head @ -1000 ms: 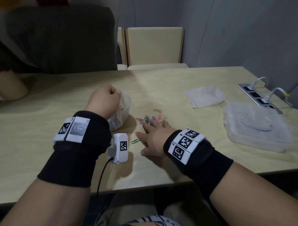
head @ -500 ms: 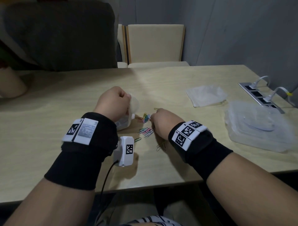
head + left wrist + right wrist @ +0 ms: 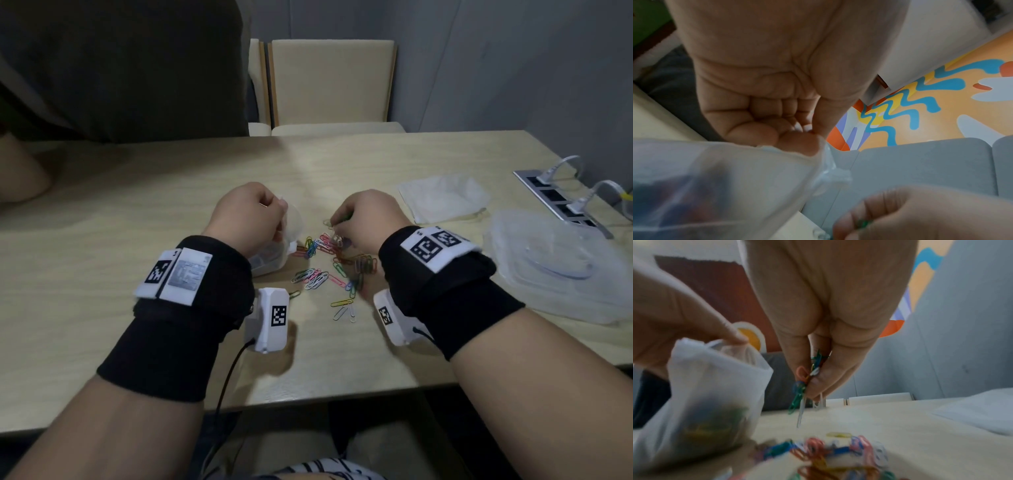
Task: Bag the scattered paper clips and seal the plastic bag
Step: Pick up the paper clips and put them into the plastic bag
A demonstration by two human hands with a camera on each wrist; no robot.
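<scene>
Coloured paper clips lie scattered on the table between my wrists. My left hand pinches the rim of a clear plastic bag that stands on the table with clips inside; the same bag and its pinched rim show in the wrist views. My right hand is raised just right of the bag, thumb and fingers pinching a small bunch of clips that dangle above the pile.
A crumpled clear bag lies at the back right. A clear plastic lidded box sits at the right edge, a socket strip with cables behind it. A chair stands beyond the table. Someone's arm rests far left.
My right hand went from lying flat on the clips to closing on a bunch and lifting it beside the bag. My left hand shifted the bag right, closer to the pile.
</scene>
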